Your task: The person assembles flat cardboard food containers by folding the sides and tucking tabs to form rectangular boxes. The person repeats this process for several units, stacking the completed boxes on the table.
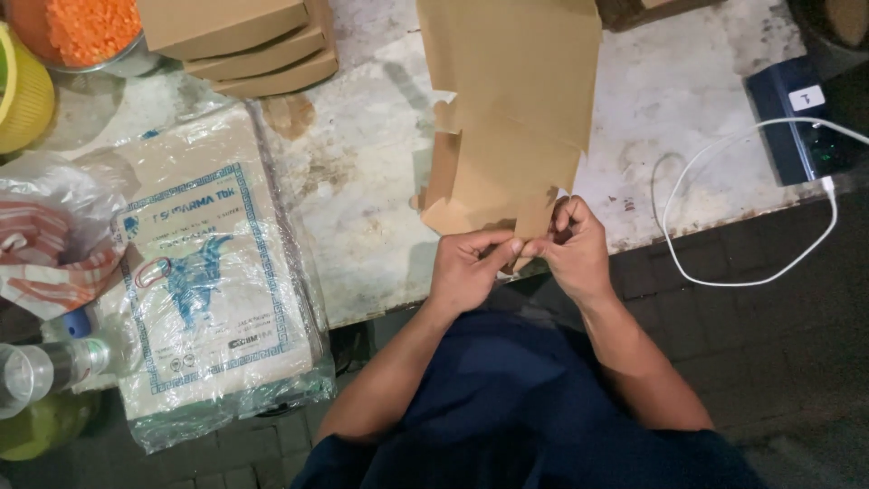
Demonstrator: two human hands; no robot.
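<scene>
Both hands point(520, 258) meet, fingertips pinched together.

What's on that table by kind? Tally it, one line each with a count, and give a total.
Unfolded brown cardboard blank, pinched at its near edge by left hand and right hand: 1
Folded brown boxes, stacked: 3
Clear plastic packs of paper: 1
White cables: 1
Dark blue devices: 1
Yellow baskets: 1
Total: 8

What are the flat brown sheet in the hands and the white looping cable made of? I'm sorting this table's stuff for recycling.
The flat brown die-cut sheet looks like matte kraft cardboard: dull even brown, crisp cut flaps, fold lines. The thin white looping cable seems plastic- or rubber-sheathed: smooth, uniform, bending in soft curves. Both hands, left hand and right hand, pinch the sheet's lower flap.
</scene>
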